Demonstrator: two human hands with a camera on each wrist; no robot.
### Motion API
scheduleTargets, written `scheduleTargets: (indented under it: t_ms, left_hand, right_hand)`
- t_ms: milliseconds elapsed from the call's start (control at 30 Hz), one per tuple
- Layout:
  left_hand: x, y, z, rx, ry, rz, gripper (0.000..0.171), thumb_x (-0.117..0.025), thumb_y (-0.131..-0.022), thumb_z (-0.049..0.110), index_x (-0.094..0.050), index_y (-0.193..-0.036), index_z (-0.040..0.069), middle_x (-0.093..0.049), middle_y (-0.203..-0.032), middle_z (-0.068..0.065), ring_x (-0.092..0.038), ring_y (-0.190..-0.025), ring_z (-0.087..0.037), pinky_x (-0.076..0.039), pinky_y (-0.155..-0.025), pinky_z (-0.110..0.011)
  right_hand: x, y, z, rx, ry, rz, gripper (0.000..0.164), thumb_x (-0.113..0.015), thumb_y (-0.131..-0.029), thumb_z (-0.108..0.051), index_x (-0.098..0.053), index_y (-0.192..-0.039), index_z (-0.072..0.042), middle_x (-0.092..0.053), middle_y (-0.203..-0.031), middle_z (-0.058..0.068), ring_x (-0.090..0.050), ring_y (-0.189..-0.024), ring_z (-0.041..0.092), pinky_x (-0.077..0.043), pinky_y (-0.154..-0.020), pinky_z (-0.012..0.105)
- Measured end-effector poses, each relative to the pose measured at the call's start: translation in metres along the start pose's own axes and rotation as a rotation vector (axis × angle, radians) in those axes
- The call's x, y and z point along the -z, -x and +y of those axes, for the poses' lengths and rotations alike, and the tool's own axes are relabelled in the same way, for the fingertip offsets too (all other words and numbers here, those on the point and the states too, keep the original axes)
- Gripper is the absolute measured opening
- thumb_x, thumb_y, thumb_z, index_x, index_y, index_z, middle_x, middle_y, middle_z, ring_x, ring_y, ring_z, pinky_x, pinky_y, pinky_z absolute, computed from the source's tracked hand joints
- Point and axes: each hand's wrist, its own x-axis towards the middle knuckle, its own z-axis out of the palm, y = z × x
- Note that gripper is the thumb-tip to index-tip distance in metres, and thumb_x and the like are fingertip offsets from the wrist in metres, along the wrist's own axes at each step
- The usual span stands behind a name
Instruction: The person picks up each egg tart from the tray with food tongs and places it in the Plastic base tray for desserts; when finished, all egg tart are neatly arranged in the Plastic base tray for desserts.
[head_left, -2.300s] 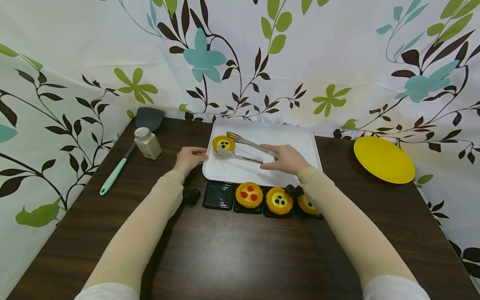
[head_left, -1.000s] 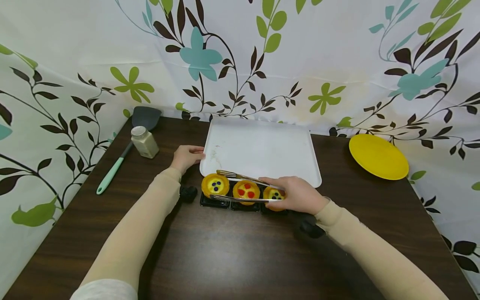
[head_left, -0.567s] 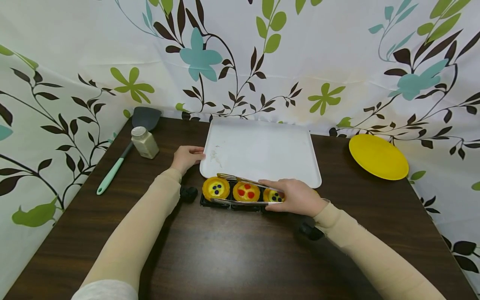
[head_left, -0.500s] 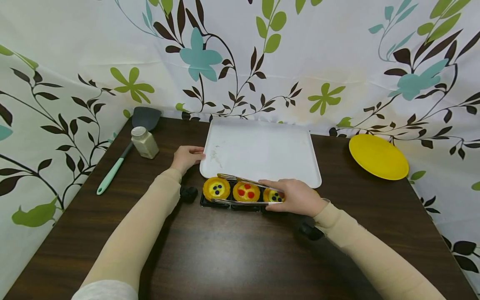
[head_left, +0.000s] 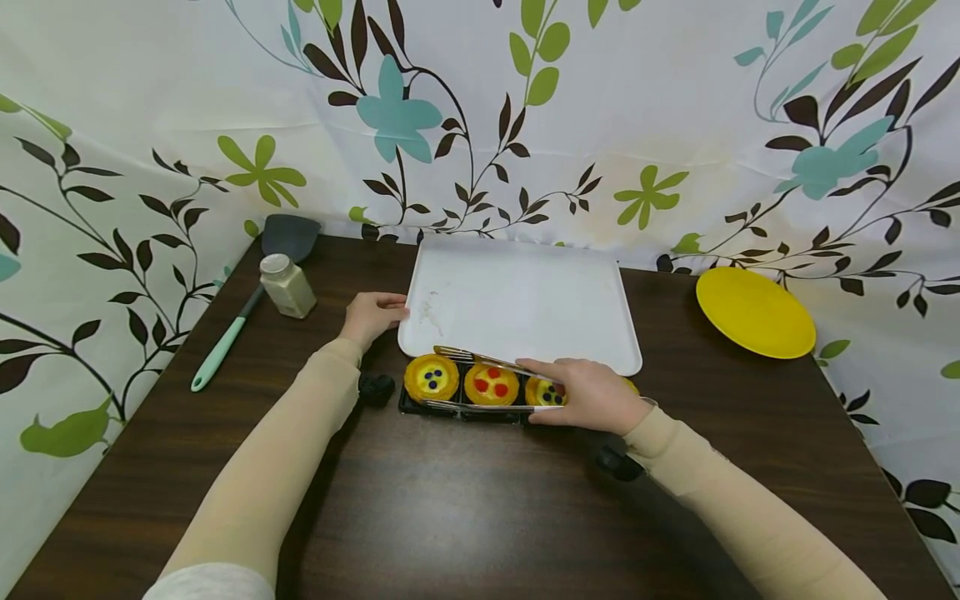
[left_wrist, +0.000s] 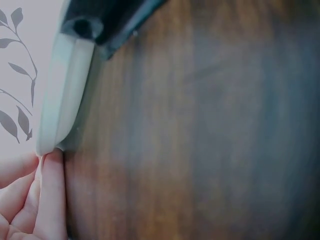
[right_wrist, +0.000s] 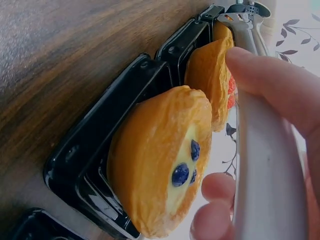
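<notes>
My left hand (head_left: 371, 318) pinches the left rim of the white tray (head_left: 517, 300); in the left wrist view, fingers and thumb meet at the tray edge (left_wrist: 62, 100). My right hand (head_left: 596, 396) grips metal tongs (head_left: 510, 366), their tips on either side of a blueberry-topped egg tart (head_left: 431, 377). That tart sits in the leftmost of several square black plastic trays (head_left: 408, 408). To its right is a tart with red fruit (head_left: 491, 385), then another blueberry tart (head_left: 545, 392), partly covered by my hand. My right hand hides nearly all of the rightmost tart.
A spice jar (head_left: 288, 287) with a white cap stands at the left, by a spatula (head_left: 219, 354) with a mint-green handle. A yellow plate (head_left: 753, 312) lies at the right. A leaf-patterned cloth (head_left: 495, 117) hangs behind the dark wooden table (head_left: 465, 500).
The tongs have carried the blueberry tart from the white tray down into the leftmost black tray, and have since dropped slightly lower around it. My left hand stays at the white tray.
</notes>
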Motion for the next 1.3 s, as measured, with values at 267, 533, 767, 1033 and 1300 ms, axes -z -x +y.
scheduleTargets:
  t_ms: [267,533,767,1033,1300]
  left_hand:
    - [-0.001,0.001,0.0,-0.014,-0.019,-0.002,0.036,-0.062,-0.092,0.011,-0.059,-0.127,0.0,-0.059,-0.124,-0.019,-0.061,-0.107,-0.028,-0.052,-0.093,-0.035]
    - [-0.001,0.0,0.001,-0.013,-0.02,0.005,0.036,-0.062,-0.092,0.01,-0.059,-0.127,0.0,-0.06,-0.123,-0.019,-0.061,-0.108,-0.028,-0.052,-0.093,-0.036]
    - [0.0,0.0,-0.001,-0.018,-0.004,-0.004,0.036,-0.062,-0.092,0.009,-0.059,-0.126,-0.001,-0.059,-0.123,-0.02,-0.06,-0.109,-0.029,-0.052,-0.093,-0.036]
    - [-0.001,0.001,-0.002,-0.028,0.009,-0.014,0.036,-0.061,-0.092,0.008,-0.058,-0.127,-0.002,-0.059,-0.124,-0.021,-0.06,-0.11,-0.03,-0.051,-0.094,-0.035]
    - [-0.001,0.001,-0.001,-0.028,0.008,-0.014,0.036,-0.062,-0.092,0.008,-0.058,-0.126,-0.002,-0.06,-0.124,-0.02,-0.06,-0.109,-0.029,-0.051,-0.094,-0.036]
  right_hand:
    - [-0.001,0.001,0.001,-0.011,-0.006,0.016,0.075,-0.074,-0.076,-0.052,-0.048,-0.14,-0.023,-0.065,-0.09,-0.004,-0.041,-0.061,0.007,-0.037,-0.055,0.023]
    - [0.002,0.004,0.001,-0.045,-0.051,0.031,0.075,-0.076,-0.075,-0.049,-0.049,-0.14,-0.023,-0.068,-0.106,0.0,-0.054,-0.078,0.011,-0.05,-0.073,0.029]
    - [0.006,0.011,0.007,-0.052,-0.148,0.069,0.075,-0.073,-0.079,-0.046,-0.044,-0.143,-0.021,-0.062,-0.085,-0.005,-0.047,-0.068,0.01,-0.042,-0.062,0.025]
    - [0.007,0.018,0.019,-0.104,-0.23,0.169,0.075,-0.075,-0.082,-0.031,-0.038,-0.146,-0.018,-0.05,-0.074,0.002,-0.043,-0.054,0.012,-0.039,-0.051,0.023]
    - [0.006,0.028,0.034,-0.213,-0.24,0.265,0.075,-0.072,-0.085,-0.027,-0.033,-0.147,-0.011,-0.054,-0.079,0.006,-0.042,-0.055,0.013,-0.037,-0.049,0.025]
